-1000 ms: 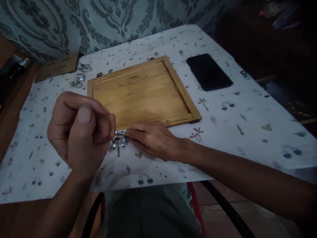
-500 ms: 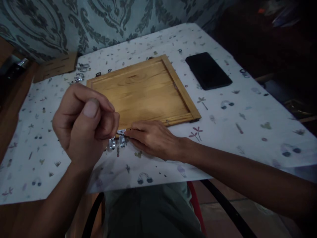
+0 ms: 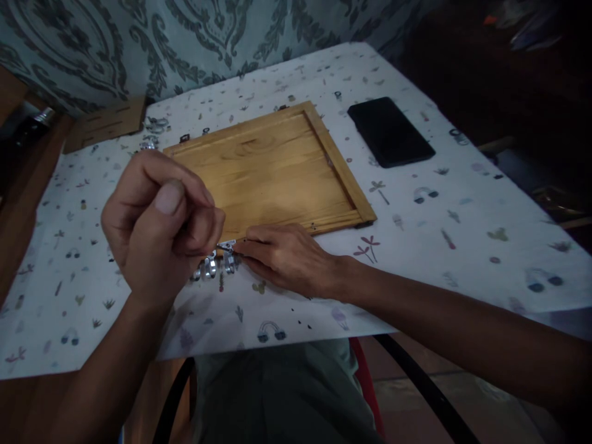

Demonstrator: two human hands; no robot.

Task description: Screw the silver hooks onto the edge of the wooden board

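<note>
A wooden framed panel (image 3: pixel 272 176) lies flat on the table. A small silver metal bracket (image 3: pixel 227 245) sits at its near edge. My left hand (image 3: pixel 160 228) is a closed fist raised left of the bracket. From it a thin dark screwdriver shaft (image 3: pixel 224 248) reaches to the bracket; the handle is hidden in the fist. My right hand (image 3: pixel 287 259) rests along the panel's near edge, its fingertips pinched at the bracket's right end. Several curved shiny metal pieces (image 3: pixel 210 266) show just below the bracket, partly behind my left hand.
A black phone (image 3: pixel 391 132) lies right of the panel. More silver metal pieces (image 3: pixel 157 125) are at the back left, beside a piece of cardboard (image 3: pixel 108 123). Tiny dark bits (image 3: pixel 304 325) lie near the front edge of the patterned tablecloth (image 3: pixel 462 246).
My left fist has shifted and turned very slightly, so more of the curved metal pieces show beside it. My right hand stays at the bracket, and the panel keeps its place.
</note>
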